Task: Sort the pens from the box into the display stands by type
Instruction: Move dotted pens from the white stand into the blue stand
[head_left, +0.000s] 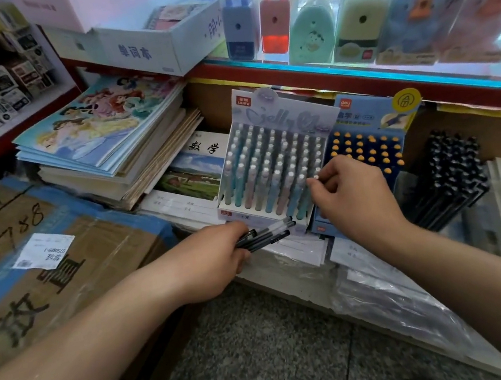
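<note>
A pale "Jelly" display stand (283, 111) stands on the shelf, filled with rows of pastel pens. My right hand (351, 193) pinches the white top of a pen (315, 177) at the stand's right front corner. My left hand (217, 259) grips a bundle of black-capped clear pens (270, 233) just below the stand's front edge. To the right stands a blue stand (364, 115) holding dark pens with yellow tips. Further right is a block of black pens (451, 171).
Stacks of notebooks (110, 138) lie to the left of the stands. A taped cardboard box (42, 251) sits at the left. Sharpeners in clear packs (274, 22) line the upper shelf. Plastic-wrapped exercise books (349, 259) cover the shelf front. Speckled floor (265, 348) lies below.
</note>
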Demonstrator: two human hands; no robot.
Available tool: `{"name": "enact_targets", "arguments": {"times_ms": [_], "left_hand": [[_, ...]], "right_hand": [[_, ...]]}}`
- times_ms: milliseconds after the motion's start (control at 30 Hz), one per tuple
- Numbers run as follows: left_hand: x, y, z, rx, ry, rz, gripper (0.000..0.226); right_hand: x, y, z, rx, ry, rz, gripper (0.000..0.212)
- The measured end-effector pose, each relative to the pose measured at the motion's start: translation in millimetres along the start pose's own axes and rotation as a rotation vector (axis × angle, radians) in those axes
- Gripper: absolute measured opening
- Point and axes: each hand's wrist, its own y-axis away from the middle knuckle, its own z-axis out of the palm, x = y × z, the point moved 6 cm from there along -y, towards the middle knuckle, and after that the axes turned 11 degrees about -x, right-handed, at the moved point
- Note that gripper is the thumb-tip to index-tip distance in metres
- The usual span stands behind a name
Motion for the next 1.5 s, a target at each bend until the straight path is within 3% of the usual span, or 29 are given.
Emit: {"name": "enact_targets", "arguments": {"times_ms": [233, 300, 367, 467, 733, 1167, 1500], "left_hand": [[11, -1, -2, 0.002, 0.068, 0.026, 0.006], [20, -2, -2, -0.002, 0.106, 0.052, 0.006], [33, -4, 2, -0.025, 0.160, 0.089, 0.006], [56, -10, 10, -0.071, 0.226, 0.154, 0.008], [110, -24, 23, -0.127, 0.325, 0.280, 0.010], [137, -46, 38, -0.257, 0.336, 0.333, 0.012], [135, -51, 41, -0.292, 0.333, 0.306, 0.009]], "right_hand": [[-6, 16, -14, -0.024, -0.025, -0.052, 0.022], [-16, 28, -25, -0.064, 0.036, -0.181, 0.015], [-25, 41, -25, -0.210, 0.182, -0.333, 0.010], [-20, 55, -21, -0.330, 0.340, -0.450, 0.020], [7, 67, -58, -0.187, 0.488, -0.536, 0.027], [41, 77, -78, -0.201, 0.512, -0.523, 0.034], [50, 78, -87, -0.141, 0.543, -0.552, 0.016]]}}
